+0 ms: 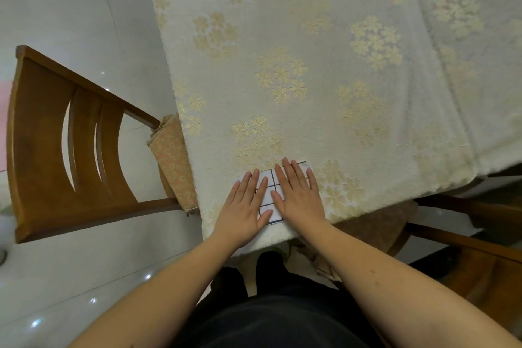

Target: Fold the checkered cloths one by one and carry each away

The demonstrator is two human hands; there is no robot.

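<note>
A small white cloth with a black grid [268,195], folded into a compact rectangle, lies near the front edge of the table. Both my hands rest flat on it, fingers spread and pointing away from me. My left hand [245,209] covers its left part. My right hand [298,195] covers its right part and far corner. Only a narrow strip of the cloth shows between the hands, plus a bit of its far edge and near corner.
The table wears a cream tablecloth with gold flowers [310,65]. A wooden chair [56,150] with a patterned cushion stands at the left, another wooden chair [466,234] at the right. Pale glossy floor tiles lie around.
</note>
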